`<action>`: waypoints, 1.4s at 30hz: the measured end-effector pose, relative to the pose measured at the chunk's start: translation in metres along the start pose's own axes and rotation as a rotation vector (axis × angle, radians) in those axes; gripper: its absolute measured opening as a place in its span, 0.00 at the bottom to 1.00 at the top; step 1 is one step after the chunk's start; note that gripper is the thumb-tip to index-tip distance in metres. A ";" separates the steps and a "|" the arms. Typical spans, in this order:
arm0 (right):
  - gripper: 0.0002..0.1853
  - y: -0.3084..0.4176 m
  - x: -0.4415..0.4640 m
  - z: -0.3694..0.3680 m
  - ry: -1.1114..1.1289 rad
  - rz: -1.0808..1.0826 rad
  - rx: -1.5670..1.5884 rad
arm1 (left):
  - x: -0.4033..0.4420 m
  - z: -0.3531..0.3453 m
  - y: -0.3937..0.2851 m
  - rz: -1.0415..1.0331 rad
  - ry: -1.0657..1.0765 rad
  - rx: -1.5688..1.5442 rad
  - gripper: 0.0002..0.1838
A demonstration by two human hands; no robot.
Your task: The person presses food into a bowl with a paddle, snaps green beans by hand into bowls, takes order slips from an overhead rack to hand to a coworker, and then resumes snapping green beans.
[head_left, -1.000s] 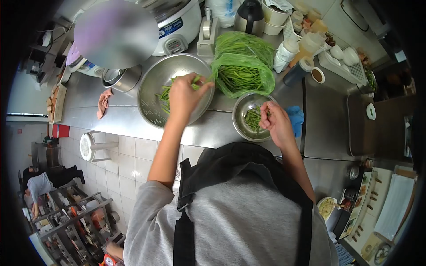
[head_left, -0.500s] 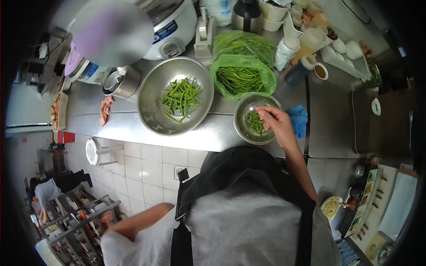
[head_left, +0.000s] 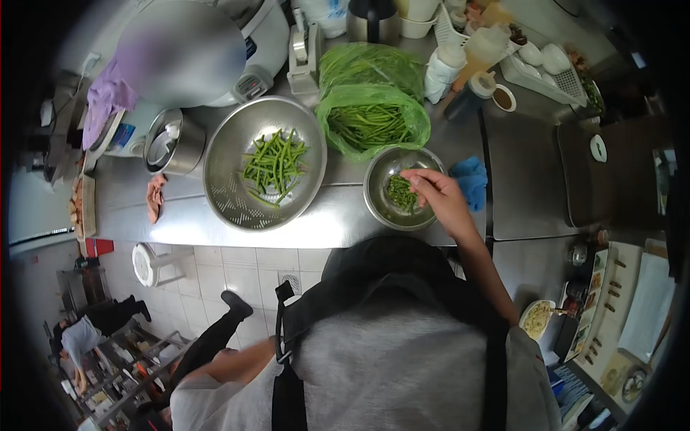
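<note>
My right hand (head_left: 440,197) is over a small steel bowl (head_left: 371,190), thumb and fingers pinched together. Whatever sits between the fingertips is too small to make out. Short green bean pieces (head_left: 401,192) lie in this bowl. Of my left side only the bent arm (head_left: 248,368) shows; the hand itself is out of sight. Left of the bowl stands a wide steel colander (head_left: 219,176) with longer cut green beans (head_left: 276,167). Behind the bowl an open green plastic bag (head_left: 338,148) is full of whole green beans (head_left: 374,126).
A blue cloth (head_left: 471,181) lies right of the bowl. Sauce bottles (head_left: 471,97) and a tape dispenser (head_left: 303,65) stand behind. A steel pot (head_left: 188,147) and pink cloth (head_left: 155,197) are at left. Another person's black-clad leg (head_left: 223,327) is near my left arm.
The whole view has shifted, so counter items appear further left. My right hand stays over the small bowl, still pinched. Another person's leg and shoe have come into view at lower left.
</note>
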State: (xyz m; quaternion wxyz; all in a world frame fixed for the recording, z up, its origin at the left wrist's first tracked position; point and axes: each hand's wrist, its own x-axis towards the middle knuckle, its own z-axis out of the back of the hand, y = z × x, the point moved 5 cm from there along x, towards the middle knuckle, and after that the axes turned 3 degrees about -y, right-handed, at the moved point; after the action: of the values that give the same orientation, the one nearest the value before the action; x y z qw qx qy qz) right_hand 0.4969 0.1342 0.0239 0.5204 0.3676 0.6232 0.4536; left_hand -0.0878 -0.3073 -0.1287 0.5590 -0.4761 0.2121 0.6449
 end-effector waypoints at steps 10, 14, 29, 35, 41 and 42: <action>0.17 -0.003 -0.002 0.013 0.013 0.065 0.109 | -0.001 0.188 0.084 -0.165 -0.003 0.708 0.17; 0.17 0.006 0.000 0.009 0.046 0.063 0.023 | 0.097 0.168 0.072 0.067 -0.029 0.356 0.16; 0.15 -0.047 0.016 -0.007 0.132 0.083 -0.009 | 0.218 0.199 -0.151 0.014 -0.068 0.104 0.13; 0.15 -0.043 0.011 -0.006 0.082 0.072 -0.130 | 0.184 0.181 -0.135 0.049 -0.082 0.064 0.13; 0.12 -0.028 0.012 -0.003 -0.036 0.302 -0.246 | 0.119 0.133 -0.105 0.090 -0.025 0.048 0.13; 0.11 -0.017 0.011 -0.003 -0.096 0.394 -0.357 | 0.107 0.125 -0.102 0.100 -0.001 0.057 0.13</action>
State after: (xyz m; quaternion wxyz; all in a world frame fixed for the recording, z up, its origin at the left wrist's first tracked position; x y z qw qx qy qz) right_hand 0.4926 0.1382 0.0050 0.5075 0.4052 0.4242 0.6311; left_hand -0.0319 -0.1219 -0.1363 0.5397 -0.4483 0.2538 0.6658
